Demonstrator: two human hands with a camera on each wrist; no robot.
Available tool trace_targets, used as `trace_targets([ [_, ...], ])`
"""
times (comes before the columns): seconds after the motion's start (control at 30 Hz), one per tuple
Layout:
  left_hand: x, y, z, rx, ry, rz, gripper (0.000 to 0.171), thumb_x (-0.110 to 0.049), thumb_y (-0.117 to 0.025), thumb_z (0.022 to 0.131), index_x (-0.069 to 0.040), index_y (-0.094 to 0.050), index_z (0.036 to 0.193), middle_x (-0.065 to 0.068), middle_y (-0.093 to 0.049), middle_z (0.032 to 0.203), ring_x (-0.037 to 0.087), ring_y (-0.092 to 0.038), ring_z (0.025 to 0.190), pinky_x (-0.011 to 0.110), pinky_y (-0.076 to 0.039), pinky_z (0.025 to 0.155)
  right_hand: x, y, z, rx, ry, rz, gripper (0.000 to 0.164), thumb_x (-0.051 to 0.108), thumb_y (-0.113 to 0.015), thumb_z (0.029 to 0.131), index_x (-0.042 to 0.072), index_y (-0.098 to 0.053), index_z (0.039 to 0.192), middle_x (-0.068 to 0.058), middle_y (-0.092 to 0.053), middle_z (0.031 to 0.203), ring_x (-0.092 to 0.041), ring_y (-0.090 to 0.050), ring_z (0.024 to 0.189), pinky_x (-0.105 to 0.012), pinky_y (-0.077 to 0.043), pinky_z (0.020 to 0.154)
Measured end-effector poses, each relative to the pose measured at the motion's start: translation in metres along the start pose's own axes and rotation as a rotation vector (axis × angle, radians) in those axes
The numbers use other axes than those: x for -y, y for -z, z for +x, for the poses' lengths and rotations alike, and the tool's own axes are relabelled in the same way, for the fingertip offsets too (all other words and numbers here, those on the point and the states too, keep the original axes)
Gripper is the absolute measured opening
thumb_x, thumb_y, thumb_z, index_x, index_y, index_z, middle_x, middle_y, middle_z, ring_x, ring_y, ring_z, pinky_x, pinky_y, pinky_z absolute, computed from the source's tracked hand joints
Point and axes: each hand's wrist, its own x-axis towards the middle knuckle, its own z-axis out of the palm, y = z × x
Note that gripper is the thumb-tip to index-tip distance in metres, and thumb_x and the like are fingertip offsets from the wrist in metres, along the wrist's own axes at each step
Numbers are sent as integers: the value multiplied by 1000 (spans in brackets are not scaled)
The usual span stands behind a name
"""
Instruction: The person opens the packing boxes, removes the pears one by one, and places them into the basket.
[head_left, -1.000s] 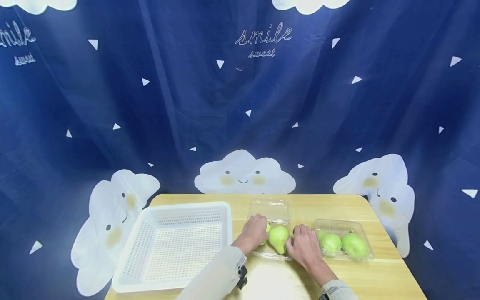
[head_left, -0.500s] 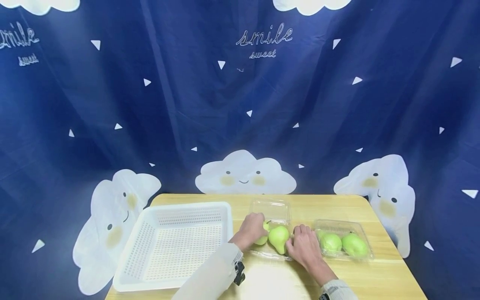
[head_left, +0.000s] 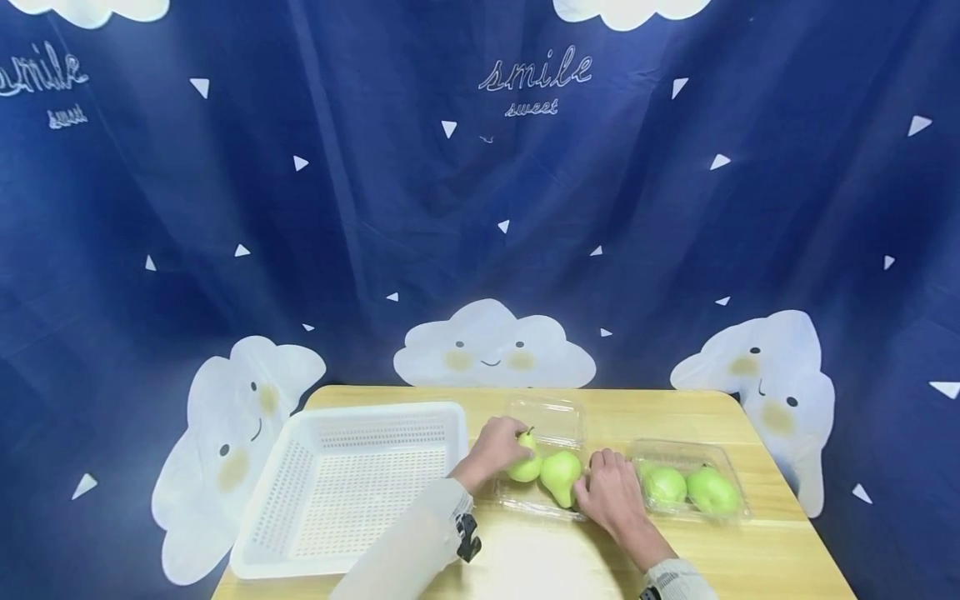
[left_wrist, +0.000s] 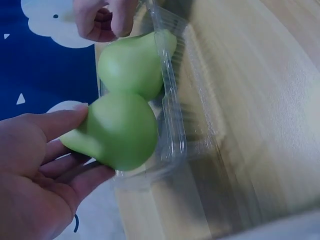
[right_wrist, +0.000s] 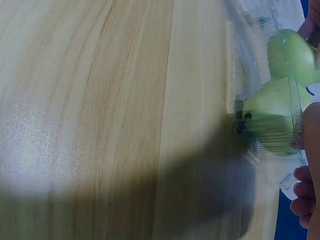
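Observation:
My left hand holds a green pear between thumb and fingers, its stem pointing up and away. In the left wrist view, the held pear overlaps a second pear. That second pear lies in a clear plastic clamshell box whose lid is folded back toward the far side. At the box's right side, my right hand grips the wall with curled fingers. Only part of the right hand shows in the right wrist view, beside the box wall.
Left of the box stands a large white plastic basket with slotted walls. Another clear plastic box with green fruit in it sits to the right. The wooden table ends at a blue curtain behind.
My left hand has drawn the pear slightly up and leftward, so more of it shows and its stem points upward. My right hand stays at the box's right wall.

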Motion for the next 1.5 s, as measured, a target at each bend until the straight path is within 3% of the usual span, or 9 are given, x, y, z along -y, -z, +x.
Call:
trace_targets([
  [0.23, 3, 8, -3, -25, 22, -45, 32, -10, -85, 77, -4, -78, 108, 10, -80, 99, 11, -67, 75, 20, -59, 64, 1, 2, 0, 1, -5, 6, 23, 25, -66, 82, 4, -57, 82, -9, -52, 76, -25, -47, 71, -36, -44, 65],
  [0.37, 1, 13, -7, -41, 30, -59, 41, -12, -86, 76, -3, -77, 115, 14, -79, 110, 19, -74, 89, 25, -64, 73, 2, 2, 0, -1, -4, 5, 23, 25, -65, 82, 4, -57, 82, -9, -52, 76, -25, -48, 71, -36, -44, 65],
  [0.53, -5, 21, -10, -44, 19, -90, 45, -14, -88, 77, -1, -75, 119, 17, -78, 116, 29, -76, 103, 32, -66, 84, 2, 2, 0, 16, -15, 8, 22, 24, -65, 82, 3, -58, 83, -9, -53, 76, -25, -48, 71, -36, -43, 64],
  [0.83, -10, 33, -12, -66, -7, -75, 48, -20, -88, 79, -4, -74, 122, 15, -76, 122, 30, -74, 113, 41, -63, 99, 2, 1, 1, -3, -5, 5, 24, 25, -64, 82, 2, -60, 84, -11, -55, 76, -27, -49, 71, -36, -44, 64],
  [1.27, -2, 57, -14, -145, -54, -171, 48, -25, -87, 81, -4, -74, 122, 15, -77, 121, 27, -77, 106, 38, -65, 93, 3, 3, 0, 4, -11, 3, 24, 24, -66, 82, 1, -60, 84, -12, -56, 77, -27, -51, 71, -37, -44, 64],
  [1.5, 1, 69, -18, -152, -62, -235, 46, -23, -86, 83, -4, -74, 122, 16, -77, 120, 27, -77, 105, 34, -66, 90, 3, 3, 0, 5, -11, 7, 25, 24, -67, 82, 1, -60, 84, -12, -56, 77, -28, -51, 72, -38, -45, 64],
])
